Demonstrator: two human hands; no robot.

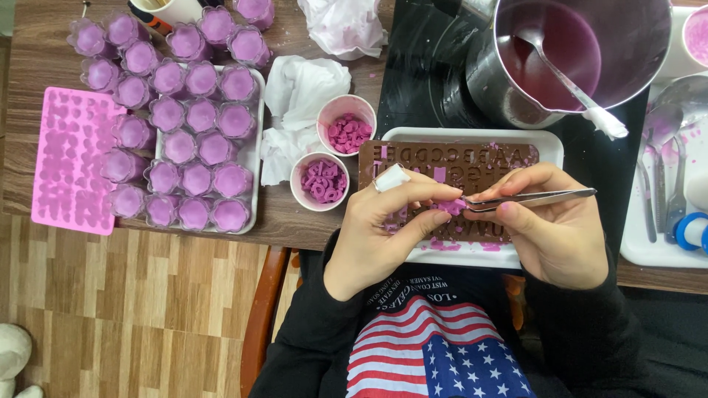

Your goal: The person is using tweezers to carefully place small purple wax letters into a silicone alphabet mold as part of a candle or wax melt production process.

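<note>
the table (44,29) is dark wood, running along the top of the view over a pale wood-plank floor (133,309), with a chair's curved brown rail (258,324) showing below the table's near edge. at the far right corner a steel pot (590,44) of purple liquid sits on a black cooktop (420,66), a spoon (568,81) leaning in it. toward the left edge a white tray (254,147) carries rows of small purple-filled cups (192,133), with a pink mould (70,158) flat beside it. at the near edge, mid-table, a second white tray (549,144) holds a brown letter mould (450,158); two paper cups (323,180) of purple letters stand just left of it, by crumpled tissues (302,88).

the left hand (383,228) is closed in a pinch on a small purple piece (450,206), held over the brown mould. the right hand (553,221) grips tweezers (531,197), tips touching that piece.

the piece looks soft and small: a hard squeeze or a slipped tweezer tip could likely break or gouge it, or flick it down to the lap or floor.
</note>
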